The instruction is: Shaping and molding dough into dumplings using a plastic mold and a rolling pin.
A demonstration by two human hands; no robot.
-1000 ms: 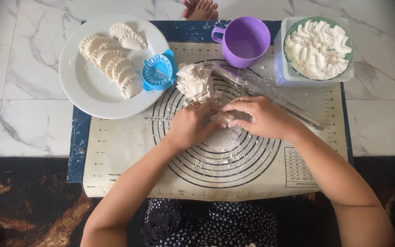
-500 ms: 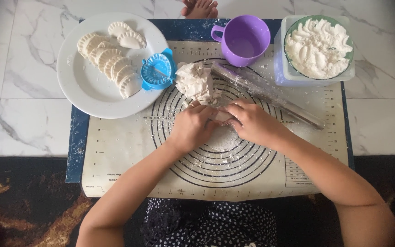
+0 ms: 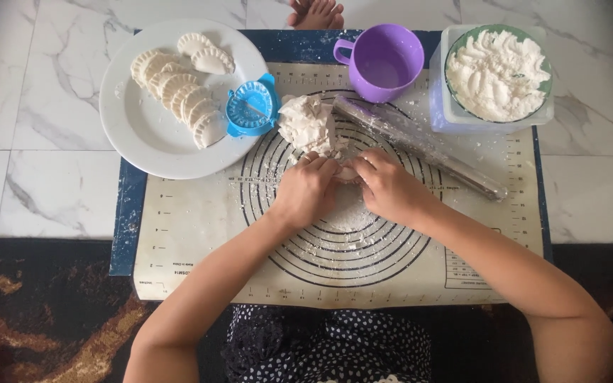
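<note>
Kneading at the mat's [image 3: 200,234] centre, the left hand [image 3: 308,190] and right hand [image 3: 389,186] curl shut together around a small dough piece [image 3: 347,172], barely visible between the fingers. Toward the far edge sits the dough lump [image 3: 308,123], largely unused. A plate [image 3: 143,135] at the far left corner holds a row of finished dumplings [image 3: 179,89] beside a blue press [image 3: 250,108]. Filling bowl [image 3: 498,71], cup [image 3: 383,62] and rolling pin [image 3: 420,145] wait along the far right; much remains, I'd judge.

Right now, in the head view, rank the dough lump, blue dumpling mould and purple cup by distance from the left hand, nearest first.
1. Dough lump, just above the left hand, on the mat.
2. Blue dumpling mould, up-left, on the plate's edge.
3. Purple cup, up-right, at the mat's top.
</note>
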